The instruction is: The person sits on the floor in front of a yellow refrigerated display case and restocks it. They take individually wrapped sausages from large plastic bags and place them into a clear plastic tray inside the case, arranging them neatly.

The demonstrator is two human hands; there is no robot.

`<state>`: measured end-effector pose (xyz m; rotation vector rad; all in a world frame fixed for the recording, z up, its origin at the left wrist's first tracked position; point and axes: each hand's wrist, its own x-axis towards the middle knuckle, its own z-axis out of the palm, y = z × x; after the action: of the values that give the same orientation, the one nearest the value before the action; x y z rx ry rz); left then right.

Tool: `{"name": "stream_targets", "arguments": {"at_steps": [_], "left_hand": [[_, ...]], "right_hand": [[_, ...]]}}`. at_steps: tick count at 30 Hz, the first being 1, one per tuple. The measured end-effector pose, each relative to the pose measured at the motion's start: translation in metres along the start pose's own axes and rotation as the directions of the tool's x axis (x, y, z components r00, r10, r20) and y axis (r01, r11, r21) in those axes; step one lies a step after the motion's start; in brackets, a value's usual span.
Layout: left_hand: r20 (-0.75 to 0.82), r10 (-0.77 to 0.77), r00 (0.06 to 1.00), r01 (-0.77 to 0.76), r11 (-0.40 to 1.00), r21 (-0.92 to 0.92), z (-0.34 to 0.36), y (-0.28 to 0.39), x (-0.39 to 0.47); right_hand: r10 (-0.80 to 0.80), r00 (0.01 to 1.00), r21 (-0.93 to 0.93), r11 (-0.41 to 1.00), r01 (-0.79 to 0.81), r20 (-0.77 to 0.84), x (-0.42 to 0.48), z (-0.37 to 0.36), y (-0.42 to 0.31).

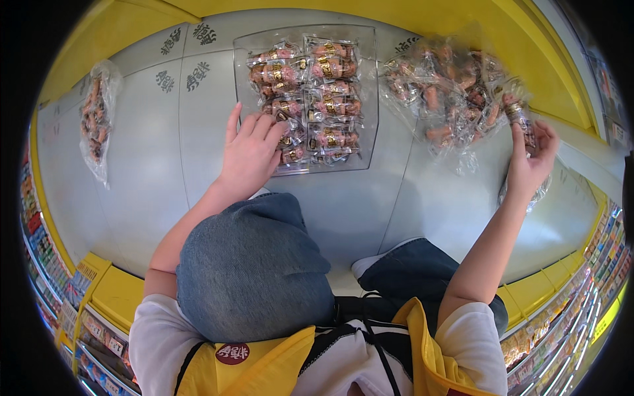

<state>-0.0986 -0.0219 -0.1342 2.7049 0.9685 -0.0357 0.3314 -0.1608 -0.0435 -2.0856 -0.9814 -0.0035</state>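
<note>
On the floor before me, a clear plastic tray (372,99) holds small sealed packets of sausage-like snacks (334,104) in two columns. My left hand (250,148) reaches over the tray's near left side. Its fingertips touch packets at the near end of the left column; whether they grip one is hidden. Far to the right, my right hand (535,153) holds a single snack packet (517,111) upright between thumb and fingers. Just left of that hand lies a loose heap of similar packets (446,94), with clear plastic film among them.
A clear bag with reddish-brown pieces (94,119) lies on the grey tiled floor (148,133) at left. Some clear plastic (537,195) sits below my right wrist. Yellow panels (535,54) stand beyond; stocked shelves (554,341) are behind me. My denim-covered knee (252,267) rises near the tray.
</note>
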Motion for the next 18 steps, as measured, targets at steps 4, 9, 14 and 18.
{"name": "stream_targets", "arguments": {"at_steps": [4,9,14,18], "left_hand": [[0.012,0.022,1.000,-0.022,0.999,-0.038,0.002,0.001,0.003],[-0.017,0.119,0.993,-0.120,0.989,-0.091,0.005,0.001,0.009],[-0.059,0.232,0.971,-0.238,0.963,-0.127,0.004,-0.005,0.020],[-0.095,0.208,0.973,-0.219,0.969,-0.112,-0.003,0.002,0.029]], "right_hand": [[-0.253,0.963,0.509,0.844,0.170,0.097,-0.040,0.021,-0.056],[-0.405,0.607,0.408,0.902,0.142,0.684,-0.095,0.083,-0.080],[-0.424,0.547,0.228,0.892,0.390,0.722,-0.120,0.106,-0.073],[-0.493,0.513,0.178,0.820,0.544,0.703,-0.131,0.115,-0.065]]}}
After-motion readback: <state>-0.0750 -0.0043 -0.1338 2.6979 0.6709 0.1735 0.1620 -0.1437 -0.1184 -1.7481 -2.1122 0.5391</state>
